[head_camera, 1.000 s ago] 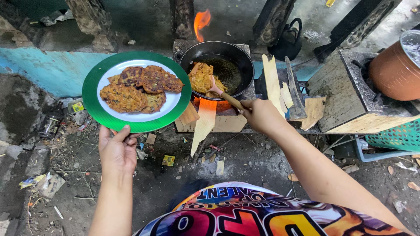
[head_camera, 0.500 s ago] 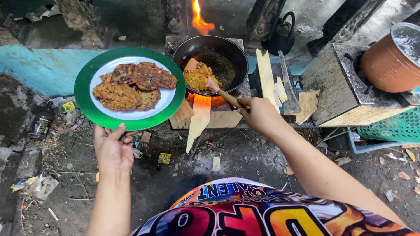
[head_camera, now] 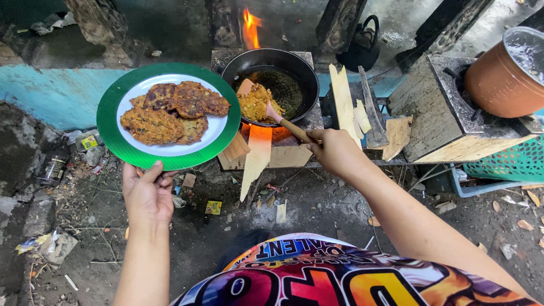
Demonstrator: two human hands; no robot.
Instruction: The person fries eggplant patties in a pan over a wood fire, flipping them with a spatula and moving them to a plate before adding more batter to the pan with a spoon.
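While the left hand [head_camera: 148,195] is gripping the near rim of a green-edged plate [head_camera: 113,136] stacked with browned fritters [head_camera: 173,110], the right hand [head_camera: 335,150] is clamping its fingers on a wooden spatula [head_camera: 286,123], which is reaching toward 11 o'clock under a yellow fritter [head_camera: 255,102] in the black pan [head_camera: 303,76] over the flames [head_camera: 249,25].

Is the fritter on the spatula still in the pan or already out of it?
In. The yellow fritter sits on the wooden spatula inside the black pan's rim, tilted against its left wall; the right hand holds the handle.
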